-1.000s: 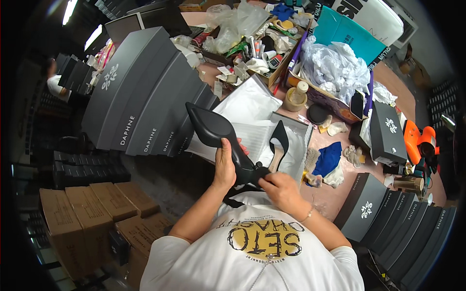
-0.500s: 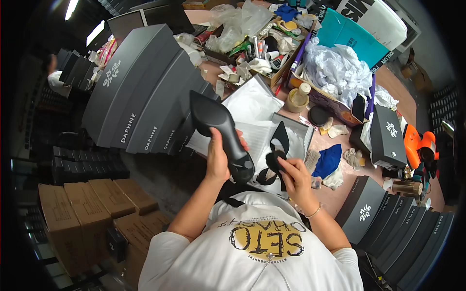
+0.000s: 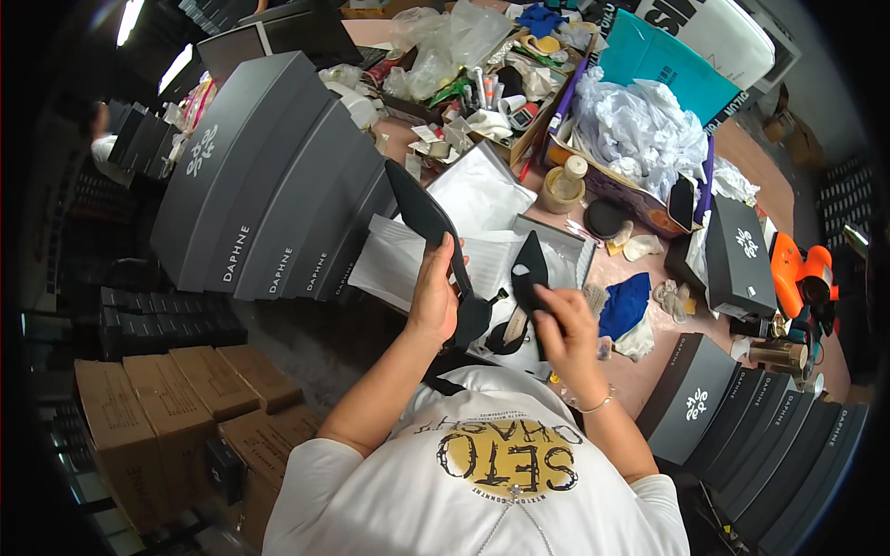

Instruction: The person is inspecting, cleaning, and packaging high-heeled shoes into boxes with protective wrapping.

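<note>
My left hand (image 3: 436,295) is closed round a black pointed-toe shoe (image 3: 419,206), tilted with its toe pointing up and away. The heel end with its strap hangs near my body. A second black pointed shoe (image 3: 530,255) lies to the right, over an open grey shoebox (image 3: 582,252). Close above that shoe is my right hand (image 3: 567,332), its fingers bent and pressed together on something dark that I cannot make out. White tissue paper (image 3: 394,264) spreads beneath and behind the held shoe.
Stacked dark shoeboxes (image 3: 278,185) rise at the left, and more dark boxes (image 3: 681,398) stand at the right. A jar (image 3: 562,190), blue cloth (image 3: 624,306) and orange tool (image 3: 788,269) lie on the table. Behind is a carton of crumpled paper (image 3: 640,130). Brown cartons (image 3: 116,417) sit lower left.
The shoe in my left hand has turned from showing its sole to a side-on view. My right hand has moved slightly, and the dark thing at its fingers shows less distinctly beside the second shoe.
</note>
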`<state>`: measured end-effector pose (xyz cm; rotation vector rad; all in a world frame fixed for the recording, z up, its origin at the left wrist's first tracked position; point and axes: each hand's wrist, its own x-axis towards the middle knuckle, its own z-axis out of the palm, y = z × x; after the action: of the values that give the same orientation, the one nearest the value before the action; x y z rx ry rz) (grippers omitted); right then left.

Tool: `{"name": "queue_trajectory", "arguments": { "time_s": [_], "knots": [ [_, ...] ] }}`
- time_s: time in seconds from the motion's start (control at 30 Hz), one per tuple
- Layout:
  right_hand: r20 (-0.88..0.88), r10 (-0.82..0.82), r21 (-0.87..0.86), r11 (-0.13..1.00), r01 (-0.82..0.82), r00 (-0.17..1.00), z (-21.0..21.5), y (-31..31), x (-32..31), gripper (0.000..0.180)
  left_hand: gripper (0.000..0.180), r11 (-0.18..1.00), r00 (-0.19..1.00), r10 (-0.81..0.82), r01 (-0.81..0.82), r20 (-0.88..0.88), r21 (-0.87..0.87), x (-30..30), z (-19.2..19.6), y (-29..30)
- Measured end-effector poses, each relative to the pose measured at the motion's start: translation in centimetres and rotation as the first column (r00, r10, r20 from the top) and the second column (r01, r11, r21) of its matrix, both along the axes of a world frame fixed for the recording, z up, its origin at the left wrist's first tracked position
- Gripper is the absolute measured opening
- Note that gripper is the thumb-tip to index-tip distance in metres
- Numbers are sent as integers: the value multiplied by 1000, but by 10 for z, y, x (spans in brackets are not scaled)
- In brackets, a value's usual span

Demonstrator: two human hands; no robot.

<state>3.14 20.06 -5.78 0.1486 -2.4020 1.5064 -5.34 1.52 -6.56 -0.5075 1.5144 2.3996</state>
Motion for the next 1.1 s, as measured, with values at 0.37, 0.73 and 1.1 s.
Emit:
{"name": "queue_trajectory", "arguments": {
  "time_s": [0.37, 0.73, 1.1],
  "knots": [
    [301, 450, 91, 864, -495, 841, -10, 0, 14, 29, 44, 987, 981, 160, -162, -109, -14, -24, -10, -16],
    [54, 99, 90, 991, -103, 994, -7, -41, -8, 42, 33, 982, 967, 190, -184, -170, 51, 9, 2, 18],
    [114, -253, -168, 948, 270, 961, -22, 37, -5, 24, 63, 867, 961, -247, 275, -122, 416, 25, 2, -7]
  ]
}}
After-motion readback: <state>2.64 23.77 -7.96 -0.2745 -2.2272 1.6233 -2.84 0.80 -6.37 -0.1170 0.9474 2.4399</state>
